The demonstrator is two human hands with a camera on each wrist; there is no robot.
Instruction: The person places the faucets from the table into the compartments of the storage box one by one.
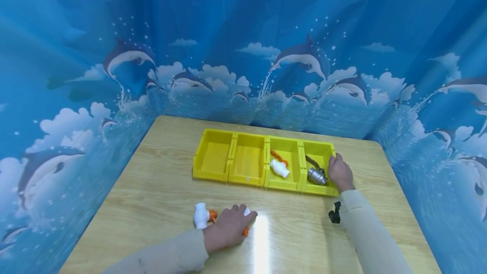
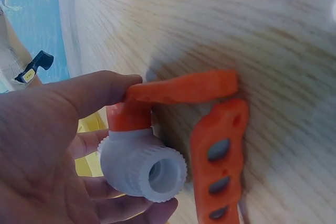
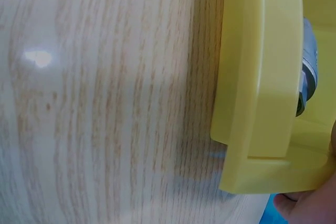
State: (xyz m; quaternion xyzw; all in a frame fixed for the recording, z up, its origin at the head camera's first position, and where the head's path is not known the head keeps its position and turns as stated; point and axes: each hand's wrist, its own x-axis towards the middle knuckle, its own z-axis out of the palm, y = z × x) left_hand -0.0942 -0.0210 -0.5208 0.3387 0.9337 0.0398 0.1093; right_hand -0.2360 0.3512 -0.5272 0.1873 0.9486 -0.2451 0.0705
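My left hand (image 1: 230,225) is low over the table and holds a white plastic ball valve (image 2: 126,156) with an orange lever. In the left wrist view the thumb lies on the lever's base and the fingers curl around the white body. Beside it on the table, a second white valve (image 1: 201,215) has a perforated orange lever (image 2: 218,150), partly hidden by my hand in the head view. My right hand (image 1: 340,172) grips the right side wall of the yellow bin row (image 1: 285,187). A silver metal valve (image 1: 316,176) lies in the rightmost compartment.
Another white valve with an orange lever (image 1: 280,168) lies in the compartment left of the metal one. A small black device (image 1: 335,213) shows by my right wrist. A blue dolphin-print curtain (image 1: 243,54) surrounds the wooden table (image 1: 160,206).
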